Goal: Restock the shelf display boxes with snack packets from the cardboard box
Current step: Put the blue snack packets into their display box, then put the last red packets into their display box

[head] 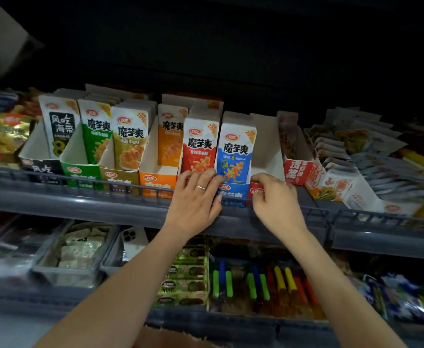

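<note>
A row of cardboard display boxes stands on the grey upper shelf (80,204). The blue display box (233,194) holds blue snack packets (236,149), and red packets (199,146) fill the box to its left. My left hand (196,197) lies over the front of the red packets' box, fingers reaching to the blue box's left edge, a ring on one finger. My right hand (273,197) pinches the front of a red display box (256,190) that looks empty inside. The brown cardboard box (170,339) shows at the bottom edge.
To the left stand the orange (158,184), olive (120,178), green (80,173) and black (39,168) display boxes with packets. A red and white box (296,169) and loose packets lie right. A wire rail (105,183) fronts the shelf. The lower shelf holds trays and a phone (133,238).
</note>
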A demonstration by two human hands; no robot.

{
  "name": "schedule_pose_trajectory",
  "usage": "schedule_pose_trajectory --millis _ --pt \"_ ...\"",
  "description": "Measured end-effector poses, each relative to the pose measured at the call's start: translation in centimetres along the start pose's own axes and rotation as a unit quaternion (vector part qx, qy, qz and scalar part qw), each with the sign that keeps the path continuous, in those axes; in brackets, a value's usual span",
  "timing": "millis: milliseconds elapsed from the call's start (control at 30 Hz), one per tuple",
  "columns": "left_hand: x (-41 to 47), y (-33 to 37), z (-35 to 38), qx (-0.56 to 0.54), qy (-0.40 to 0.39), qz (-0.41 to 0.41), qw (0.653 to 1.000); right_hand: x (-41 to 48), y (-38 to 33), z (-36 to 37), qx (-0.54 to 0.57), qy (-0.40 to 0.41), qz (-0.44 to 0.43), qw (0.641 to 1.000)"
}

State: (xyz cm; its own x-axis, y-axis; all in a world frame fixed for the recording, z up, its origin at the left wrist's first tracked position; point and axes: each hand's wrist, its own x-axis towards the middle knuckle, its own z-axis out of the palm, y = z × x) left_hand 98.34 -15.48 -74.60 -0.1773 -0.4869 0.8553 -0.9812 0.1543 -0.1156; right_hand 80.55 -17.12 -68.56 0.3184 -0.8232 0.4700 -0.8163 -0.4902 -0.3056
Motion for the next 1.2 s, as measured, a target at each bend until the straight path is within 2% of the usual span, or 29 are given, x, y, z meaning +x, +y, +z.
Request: schedule_pose_trajectory --millis 333,467,633,733,833,933,1000,1067,1133,1200 --pt "0.0 0.1 -0.4 -0.01 -0.013 -0.007 1.0 -1.9 0.9 -0.4 -0.002 -0.046 -0.066 0.997" --pt "0.3 0.2 -1.4 -0.024 -0.056 -0.019 0.998 -2.4 1.1 -1.4 -0.019 -0.088 -0.088 0.992" --pt "0.8 0.4 -2.7 -0.033 -0.108 -0.034 0.993 -1.6 1.2 -3.0 -0.034 -0.165 -0.081 0.982" --pt "0.5 0.3 -3.6 -0.053 -0.126 -0.031 0.99 -1.3 1.4 -3.6 -0.069 -0.184 -0.069 0.978" --pt "-0.5 -0.1 -4.9 -0.066 -0.109 -0.019 0.992 -2.2 1.3 -3.6 -0.122 -0.142 -0.071 0.98" --pt "-2.8 -0.7 -7.1 -0.079 -0.108 0.029 0.991 -4.5 0.5 -2.7 -0.088 -0.021 -0.113 0.99" --pt "-5.2 -1.0 -8.6 -0.097 -0.154 0.078 0.98 -6.5 -0.2 -1.5 -0.055 0.046 -0.165 0.984" --pt "-8.0 -1.0 -10.4 -0.121 -0.227 0.115 0.959 -8.9 -0.7 0.0 -0.027 0.07 -0.209 0.975" --pt "-12.2 -1.0 -12.1 -0.147 -0.318 0.126 0.928 -12.3 -1.4 2.8 0.008 0.029 -0.25 0.968" --pt "-17.1 -0.7 -13.9 -0.177 -0.403 0.111 0.891 -16.5 -2.0 6.1 0.028 -0.077 -0.273 0.959"
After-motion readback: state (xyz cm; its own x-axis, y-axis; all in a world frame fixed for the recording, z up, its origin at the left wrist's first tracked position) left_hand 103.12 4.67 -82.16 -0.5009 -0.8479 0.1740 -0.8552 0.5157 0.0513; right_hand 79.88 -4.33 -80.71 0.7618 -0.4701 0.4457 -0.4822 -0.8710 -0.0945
